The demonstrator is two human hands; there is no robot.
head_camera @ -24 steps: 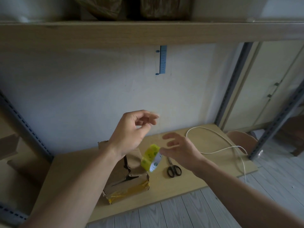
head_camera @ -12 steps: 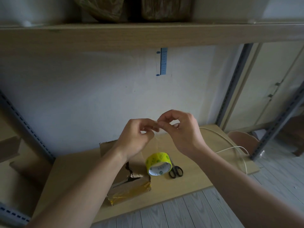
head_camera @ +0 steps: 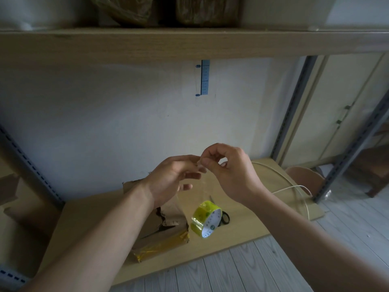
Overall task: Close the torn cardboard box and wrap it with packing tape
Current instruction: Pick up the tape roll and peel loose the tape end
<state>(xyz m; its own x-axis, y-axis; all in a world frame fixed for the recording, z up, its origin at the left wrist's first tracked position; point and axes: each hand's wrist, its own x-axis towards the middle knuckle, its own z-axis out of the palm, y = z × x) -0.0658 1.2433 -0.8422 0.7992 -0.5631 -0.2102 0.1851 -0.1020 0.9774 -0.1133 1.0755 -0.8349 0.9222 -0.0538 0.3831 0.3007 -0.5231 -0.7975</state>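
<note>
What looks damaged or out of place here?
The cardboard box is torn open on top, jagged flaps sticking up. Oddly, the tape roll hangs in mid-air from a clear tape strip pinched by the right hand.

Torn brown cardboard box (head_camera: 160, 234), ragged top gaping, yellowish tape along its front; yellow packing tape roll (head_camera: 206, 221) dangles tilted just right of it.

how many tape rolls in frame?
1. The yellow tape roll hangs on its clear tape strip, pinched by the right hand, overlapping the scissors, right of the torn box. More may hide behind the arms.
</note>
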